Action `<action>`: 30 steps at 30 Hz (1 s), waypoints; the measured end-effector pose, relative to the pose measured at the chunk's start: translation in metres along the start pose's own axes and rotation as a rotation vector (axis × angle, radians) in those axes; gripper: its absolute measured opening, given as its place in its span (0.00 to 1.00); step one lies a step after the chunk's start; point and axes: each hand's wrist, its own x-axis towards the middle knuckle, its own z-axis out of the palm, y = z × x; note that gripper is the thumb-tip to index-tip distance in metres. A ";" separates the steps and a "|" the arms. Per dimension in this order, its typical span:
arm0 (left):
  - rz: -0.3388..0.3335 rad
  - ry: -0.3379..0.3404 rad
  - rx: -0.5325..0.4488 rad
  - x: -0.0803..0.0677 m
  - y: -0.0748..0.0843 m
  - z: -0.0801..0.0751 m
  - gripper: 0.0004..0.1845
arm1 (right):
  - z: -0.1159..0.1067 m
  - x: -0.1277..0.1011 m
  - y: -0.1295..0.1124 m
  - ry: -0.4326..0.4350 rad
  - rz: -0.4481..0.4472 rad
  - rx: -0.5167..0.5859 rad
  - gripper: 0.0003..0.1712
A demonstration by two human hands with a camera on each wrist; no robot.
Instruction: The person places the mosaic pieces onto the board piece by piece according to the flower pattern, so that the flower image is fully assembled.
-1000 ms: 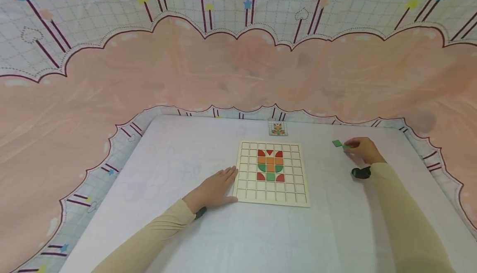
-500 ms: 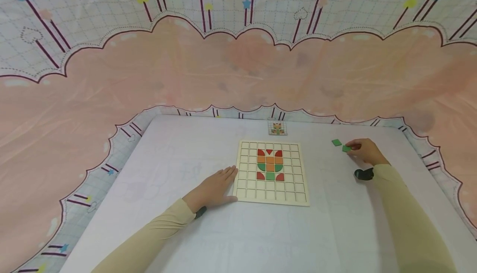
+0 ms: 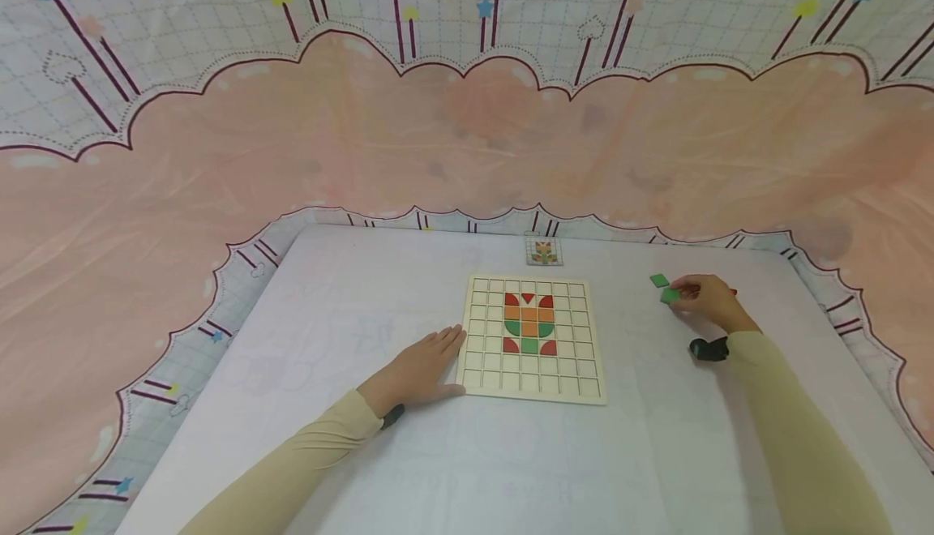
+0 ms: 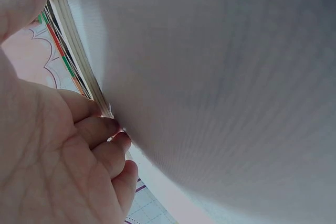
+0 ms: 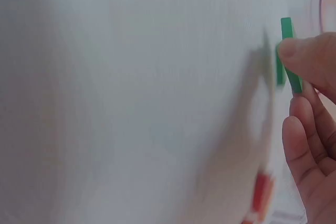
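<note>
My right hand [image 3: 709, 301] pinches a green square tile [image 5: 287, 30] between thumb and fingers, above the table's right side. A second green tile [image 3: 660, 280] lies on the table just beyond it. My left hand [image 3: 422, 369] rests flat on the table, with its fingertips and thumb touching the left edge of a wooden grid board [image 3: 531, 383]. In the left wrist view the fingers [image 4: 107, 129] lie along the board's edge [image 4: 79, 51]. Red, orange and green pieces form a tulip-like pattern [image 3: 529, 324] in the board's middle.
Behind the board lies a small picture card [image 3: 543, 252] with a similar flower pattern. Red pieces [image 5: 261, 195] lie on the table near the right hand, mostly hidden from the head view. A patterned cloth [image 3: 467, 138] hangs behind the white table [image 3: 350, 276].
My right hand has lifted the green tile off the table and shifted slightly toward me, uncovering a bit of red behind the hand. The left hand and the board have stayed put.
</note>
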 end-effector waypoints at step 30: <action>0.008 0.008 0.004 -0.002 0.001 -0.001 0.47 | 0.098 -0.025 -0.123 -0.172 -0.258 0.078 0.14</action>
